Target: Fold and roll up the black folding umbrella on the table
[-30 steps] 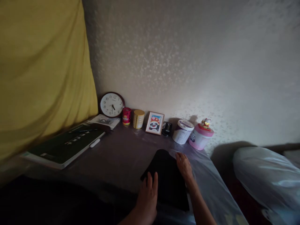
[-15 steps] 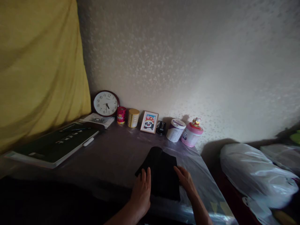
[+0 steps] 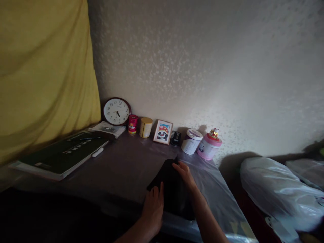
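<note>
Steady the black cloth (image 3: 172,192) on the tabletop (image 3: 136,158), in front of the picture frame (image 3: 163,132), with the left hand (image 3: 153,206), grip impossible to tell, and guide the cloth's edge nearest the frame evenly, apparently pinched by the right hand (image 3: 186,173).

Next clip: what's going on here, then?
A person has both bare hands at a black cloth lying on the table. The left hand is at its left side, the right hand near its far right corner; whether either grips it is too dark to tell. Behind, along the wall, stand a clock, two cans, a panda picture and two tubs. A green book lies off to the left.
</note>
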